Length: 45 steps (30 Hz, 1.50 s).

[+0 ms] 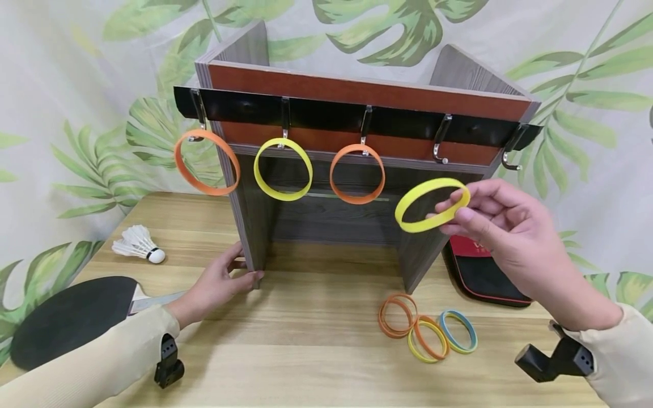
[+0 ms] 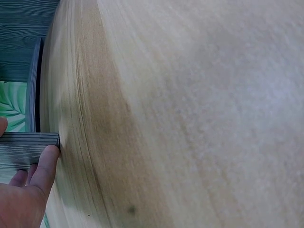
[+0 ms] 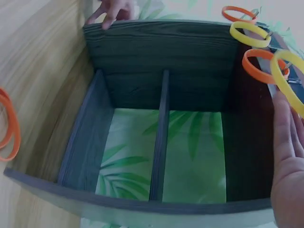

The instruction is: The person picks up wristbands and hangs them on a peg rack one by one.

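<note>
My right hand (image 1: 515,232) pinches a yellow wristband (image 1: 432,205) between thumb and fingers, just below the fourth hook (image 1: 442,139) of a black hook rail (image 1: 326,116). That hook and the far right one (image 1: 512,147) are bare. An orange band (image 1: 206,162), a yellow band (image 1: 283,169) and another orange band (image 1: 357,174) hang on the three hooks to the left. My left hand (image 1: 219,283) grips the lower front edge of the wooden rack's left side panel (image 1: 250,226); the left wrist view shows its thumb or finger against the panel edge (image 2: 31,138).
Several orange, yellow and blue bands (image 1: 428,331) lie on the table (image 1: 306,362) before the rack. A shuttlecock (image 1: 138,245) and a black paddle (image 1: 76,320) lie left. Behind my right forearm is a red and black case (image 1: 484,275). Leaf-patterned cloth (image 1: 117,85) hangs behind.
</note>
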Each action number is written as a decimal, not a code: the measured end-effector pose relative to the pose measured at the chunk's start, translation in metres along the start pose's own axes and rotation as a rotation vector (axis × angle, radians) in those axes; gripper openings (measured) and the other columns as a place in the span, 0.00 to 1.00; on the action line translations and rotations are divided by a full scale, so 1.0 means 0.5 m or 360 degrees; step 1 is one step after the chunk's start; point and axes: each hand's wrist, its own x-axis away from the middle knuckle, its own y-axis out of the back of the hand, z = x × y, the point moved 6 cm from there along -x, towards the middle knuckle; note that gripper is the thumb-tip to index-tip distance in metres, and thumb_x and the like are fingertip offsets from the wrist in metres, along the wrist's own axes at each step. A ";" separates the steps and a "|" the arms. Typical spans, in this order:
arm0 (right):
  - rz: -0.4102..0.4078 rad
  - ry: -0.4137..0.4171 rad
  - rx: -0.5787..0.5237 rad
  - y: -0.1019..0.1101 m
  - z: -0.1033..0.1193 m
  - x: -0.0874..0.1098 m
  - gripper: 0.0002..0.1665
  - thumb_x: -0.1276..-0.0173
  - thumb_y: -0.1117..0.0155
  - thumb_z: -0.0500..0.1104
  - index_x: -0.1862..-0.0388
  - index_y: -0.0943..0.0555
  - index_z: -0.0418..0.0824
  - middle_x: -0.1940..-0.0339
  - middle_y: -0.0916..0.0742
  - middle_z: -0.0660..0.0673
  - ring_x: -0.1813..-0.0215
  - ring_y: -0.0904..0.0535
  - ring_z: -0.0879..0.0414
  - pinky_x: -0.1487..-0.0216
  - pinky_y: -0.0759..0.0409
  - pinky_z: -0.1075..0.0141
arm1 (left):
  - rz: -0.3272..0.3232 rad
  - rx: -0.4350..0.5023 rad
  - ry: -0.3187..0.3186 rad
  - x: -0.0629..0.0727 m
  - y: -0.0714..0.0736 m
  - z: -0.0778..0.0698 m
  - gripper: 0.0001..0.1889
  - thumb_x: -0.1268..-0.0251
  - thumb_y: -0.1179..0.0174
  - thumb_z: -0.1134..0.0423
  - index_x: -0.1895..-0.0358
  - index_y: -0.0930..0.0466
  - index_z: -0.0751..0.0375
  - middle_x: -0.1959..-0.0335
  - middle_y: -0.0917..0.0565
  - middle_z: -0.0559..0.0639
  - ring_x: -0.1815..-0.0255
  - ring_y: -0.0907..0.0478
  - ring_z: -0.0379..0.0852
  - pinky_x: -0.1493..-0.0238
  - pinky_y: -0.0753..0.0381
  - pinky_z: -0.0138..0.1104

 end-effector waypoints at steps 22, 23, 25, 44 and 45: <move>-0.0244 -0.0253 -0.0025 -0.011 -0.018 -0.010 0.11 0.24 0.43 0.25 0.46 0.23 0.29 0.52 0.08 0.39 0.49 0.08 0.52 0.44 0.12 0.62 | 0.0016 0.0044 0.0016 0.001 -0.003 0.000 0.35 0.27 0.35 0.68 0.20 0.38 0.58 0.30 0.27 0.69 0.34 0.24 0.67 0.55 0.11 0.34; -0.0239 -0.0259 -0.0021 -0.011 -0.019 -0.009 0.11 0.24 0.42 0.25 0.46 0.23 0.29 0.52 0.08 0.39 0.49 0.08 0.52 0.44 0.12 0.62 | 0.0018 0.0047 0.0017 0.001 -0.003 0.000 0.35 0.27 0.35 0.68 0.20 0.38 0.58 0.30 0.27 0.69 0.34 0.24 0.67 0.55 0.11 0.34; -0.0227 -0.0266 -0.0013 -0.011 -0.020 -0.009 0.11 0.24 0.42 0.26 0.45 0.23 0.29 0.51 0.08 0.39 0.48 0.09 0.51 0.44 0.12 0.62 | 0.0016 0.0049 0.0018 0.001 -0.003 0.000 0.35 0.27 0.35 0.68 0.20 0.38 0.58 0.29 0.28 0.69 0.34 0.24 0.67 0.55 0.11 0.33; -0.0004 -0.0490 0.0306 0.004 -0.106 0.034 0.07 0.23 0.41 0.28 0.52 0.17 0.34 0.55 0.07 0.47 0.52 0.08 0.57 0.50 0.11 0.67 | 0.0010 0.0011 0.0013 0.002 0.000 0.005 0.34 0.26 0.36 0.67 0.20 0.38 0.58 0.30 0.27 0.69 0.35 0.24 0.67 0.56 0.12 0.31; 0.0019 -0.0529 0.0357 0.007 -0.117 0.040 0.06 0.23 0.40 0.29 0.52 0.18 0.33 0.56 0.07 0.48 0.53 0.08 0.57 0.51 0.11 0.68 | 0.0012 0.0011 0.0012 0.001 0.000 0.005 0.34 0.27 0.36 0.67 0.21 0.37 0.58 0.30 0.27 0.69 0.35 0.24 0.67 0.56 0.12 0.31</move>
